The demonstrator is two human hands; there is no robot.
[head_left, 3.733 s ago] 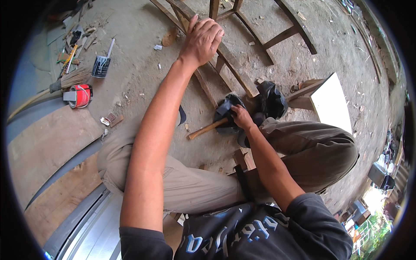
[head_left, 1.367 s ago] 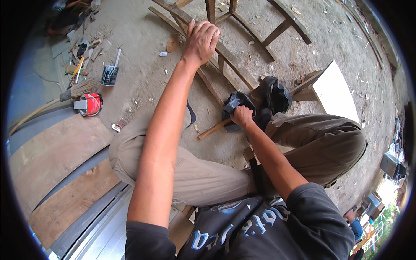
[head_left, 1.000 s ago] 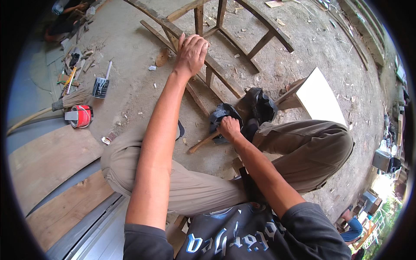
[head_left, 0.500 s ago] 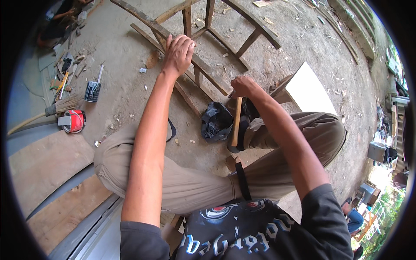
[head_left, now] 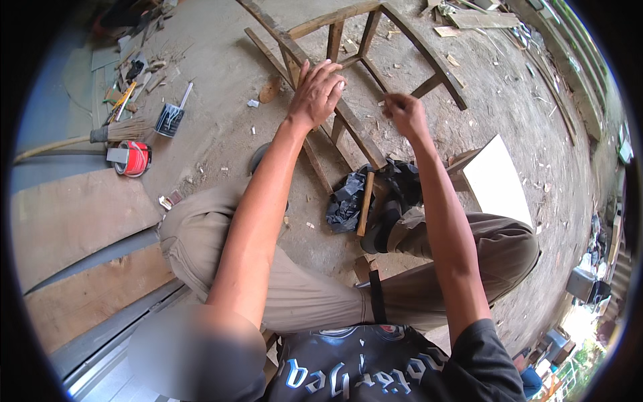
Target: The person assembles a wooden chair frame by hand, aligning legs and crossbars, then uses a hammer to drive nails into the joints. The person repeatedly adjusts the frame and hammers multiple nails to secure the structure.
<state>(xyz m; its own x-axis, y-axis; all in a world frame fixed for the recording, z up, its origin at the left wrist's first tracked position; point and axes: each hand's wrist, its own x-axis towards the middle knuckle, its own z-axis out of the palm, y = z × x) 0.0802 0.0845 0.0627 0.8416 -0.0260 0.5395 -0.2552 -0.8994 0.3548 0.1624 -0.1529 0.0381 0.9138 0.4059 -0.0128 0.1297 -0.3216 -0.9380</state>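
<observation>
A bare wooden chair frame [head_left: 362,141] lies on its side on the dirt floor in front of me. My left hand [head_left: 316,92] rests over its near long rail, the fingers bent across the wood. Beyond that rail's lower end is my right hand [head_left: 404,114], its fingers curled together in front of the frame. Whatever it may hold is too small or hidden to make out. A wooden tool handle [head_left: 366,204] stands tilted against a crumpled black plastic bag [head_left: 346,204] beside my foot; no tool head shows.
On the left are a red paint can [head_left: 138,161], a dark can [head_left: 170,119] with a stick in it, a broom [head_left: 114,132] and wood scraps. Wide boards [head_left: 87,214] lie nearer to me. A white panel [head_left: 497,184] stands to the right of my foot.
My right hand has moved up and away from the wooden handle, beside the frame's end. My left hand stays on the rail. The whole view has shifted, with things appearing lower and further right.
</observation>
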